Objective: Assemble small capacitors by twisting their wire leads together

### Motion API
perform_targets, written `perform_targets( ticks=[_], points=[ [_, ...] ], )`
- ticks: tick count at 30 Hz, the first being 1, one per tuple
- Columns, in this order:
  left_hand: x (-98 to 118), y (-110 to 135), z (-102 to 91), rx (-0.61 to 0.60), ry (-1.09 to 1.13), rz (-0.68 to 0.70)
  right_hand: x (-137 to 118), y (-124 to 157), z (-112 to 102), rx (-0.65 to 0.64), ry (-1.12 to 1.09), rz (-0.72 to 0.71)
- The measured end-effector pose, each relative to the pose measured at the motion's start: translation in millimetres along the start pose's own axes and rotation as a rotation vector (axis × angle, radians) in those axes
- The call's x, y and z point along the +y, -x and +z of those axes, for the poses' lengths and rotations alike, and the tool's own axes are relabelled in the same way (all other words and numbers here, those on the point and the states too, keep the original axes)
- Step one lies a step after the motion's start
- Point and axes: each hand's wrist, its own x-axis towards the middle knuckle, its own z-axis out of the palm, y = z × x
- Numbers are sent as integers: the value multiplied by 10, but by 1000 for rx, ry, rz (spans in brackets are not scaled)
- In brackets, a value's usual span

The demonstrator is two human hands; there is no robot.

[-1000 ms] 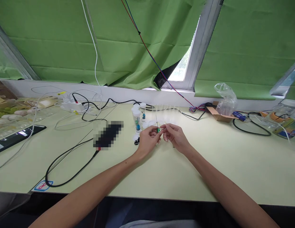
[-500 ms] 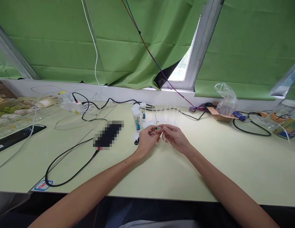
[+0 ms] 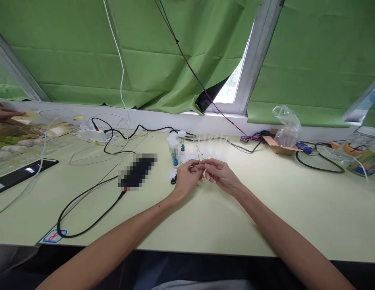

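My left hand (image 3: 187, 179) and my right hand (image 3: 219, 174) meet fingertip to fingertip above the pale green table (image 3: 266, 209), both pinched on a small thin wire piece (image 3: 199, 155) that sticks up between them. The small green bead seen earlier on it is now hidden by my fingers. Just behind my left hand stand clear plastic vials (image 3: 174, 152) with blue and green beads inside, and clear empty tubes (image 3: 213, 146) stand behind my right hand.
A blurred black device (image 3: 137, 171) with a black cable (image 3: 84, 205) lies to the left. A power strip (image 3: 92, 135) with wires sits at the back left. A cardboard box with a plastic bag (image 3: 284, 137) is at the back right. Another person's hand (image 3: 6, 114) shows at far left.
My fingers have closed over the green bead, which showed before. The wire tip has tilted slightly. Another person's hand has come into view at far left.
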Motion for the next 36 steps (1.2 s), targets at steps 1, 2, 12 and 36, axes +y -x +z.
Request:
perform_targets(
  ticks=[1, 2, 12, 36],
  points=[
    [5, 2, 1, -1, 5, -1, 4, -2, -4, 3, 5, -1],
    [9, 5, 2, -4, 12, -2, 8, -4, -9, 5, 9, -2],
    [-3, -1, 10, -41, 45, -6, 15, -4, 1, 32, 56, -28],
    [56, 37, -5, -15, -164, 28, 3, -5, 4, 166, 305, -247]
  ],
)
